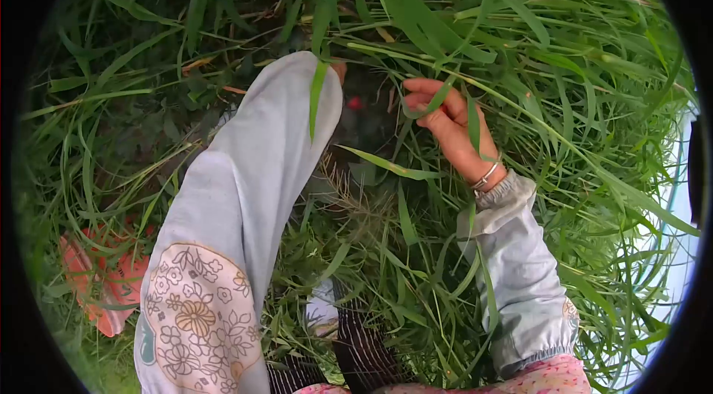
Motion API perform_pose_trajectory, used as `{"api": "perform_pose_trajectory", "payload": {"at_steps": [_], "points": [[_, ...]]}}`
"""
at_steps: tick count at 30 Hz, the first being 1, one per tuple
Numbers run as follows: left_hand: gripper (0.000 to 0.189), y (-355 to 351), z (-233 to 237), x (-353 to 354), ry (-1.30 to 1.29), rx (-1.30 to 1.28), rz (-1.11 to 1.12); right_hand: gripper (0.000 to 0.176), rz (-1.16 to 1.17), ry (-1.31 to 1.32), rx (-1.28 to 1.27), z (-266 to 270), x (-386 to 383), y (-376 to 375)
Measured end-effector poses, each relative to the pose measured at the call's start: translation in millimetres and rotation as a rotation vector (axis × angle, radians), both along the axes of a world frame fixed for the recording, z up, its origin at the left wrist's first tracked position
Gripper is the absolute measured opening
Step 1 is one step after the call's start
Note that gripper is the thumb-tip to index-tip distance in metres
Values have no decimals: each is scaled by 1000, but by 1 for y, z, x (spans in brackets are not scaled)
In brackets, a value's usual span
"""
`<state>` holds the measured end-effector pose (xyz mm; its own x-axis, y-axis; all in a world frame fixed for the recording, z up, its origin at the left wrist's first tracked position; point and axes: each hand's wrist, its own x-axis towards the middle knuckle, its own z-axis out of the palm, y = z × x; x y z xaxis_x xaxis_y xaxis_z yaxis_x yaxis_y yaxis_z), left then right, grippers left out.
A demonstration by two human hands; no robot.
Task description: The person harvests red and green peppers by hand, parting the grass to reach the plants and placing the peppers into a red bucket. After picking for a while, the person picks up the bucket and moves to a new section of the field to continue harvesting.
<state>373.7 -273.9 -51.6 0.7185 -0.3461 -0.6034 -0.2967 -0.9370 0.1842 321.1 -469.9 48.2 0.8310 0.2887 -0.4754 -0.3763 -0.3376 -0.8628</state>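
Tall green grass (416, 8) surrounds both hands. My left hand (340, 72) is almost wholly hidden behind its long pale grey sleeve (275, 127); only a sliver of skin shows past the cuff, among the stems. My right hand (454, 130), with a bangle (486, 175) at the wrist, reaches into the grass with its fingers curled and the thumb close to them. Leaf blades cross in front of it, and what lies between its fingertips cannot be made out. Between the hands, a small blurred red thing (355, 103) shows in a dark gap.
An orange-red piece of material with dark markings (111, 282) lies in the grass at lower left. Dry brown twigs (349, 197) stand below the gap. Dark striped cloth (360, 342) shows at the bottom. A pale bluish surface (668, 260) borders the grass at right.
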Motion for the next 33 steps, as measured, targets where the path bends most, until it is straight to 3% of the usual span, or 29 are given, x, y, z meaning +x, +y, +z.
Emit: {"api": "perform_pose_trajectory", "payload": {"at_steps": [3, 6, 8, 11, 12, 16, 20, 23, 24, 25, 26, 28, 30, 33], "points": [[91, 2, 23, 5, 285, 1, -30, 40, 57, -200, -182, -9, 23, -3], [94, 16, 36, -1, 455, 17, -66, 46, -72, -174, -23, -28, 54, -21], [97, 35, 37, -14, 487, 46, -100, 47, -57, -256, -188, -33, 68, -34], [94, 74, 55, -27, 621, 17, -183, 50, -50, -297, -261, -38, 77, -52], [84, 85, 62, -35, 579, 20, -151, 51, -50, -301, -259, -40, 77, -54], [73, 131, 79, -64, 635, -53, -206, 46, -197, -166, -173, -21, 71, -41], [62, 141, 82, -85, 507, -107, -259, 44, 8, 119, -373, 19, 55, -9], [54, 126, 77, -91, 424, -86, -265, 39, 295, 188, -155, 44, 28, 36], [53, 120, 76, -92, 406, -92, -252, 38, 345, 254, -82, 42, 21, 54], [53, 114, 67, -94, 489, 76, -322, 35, 447, 39, -91, 27, 11, 67], [53, 118, 71, -96, 481, 51, -310, 32, 544, -176, -99, 7, -2, 76], [52, 129, 82, -104, 474, 1, -292, 34, 760, -405, -492, -20, -14, 90], [51, 148, 92, -110, 456, 29, -367, 33, 894, -133, -717, -39, -30, 90], [43, 189, 87, -122, 443, 102, -475, 39, 1091, -27, -491, -45, -98, 99]]}}
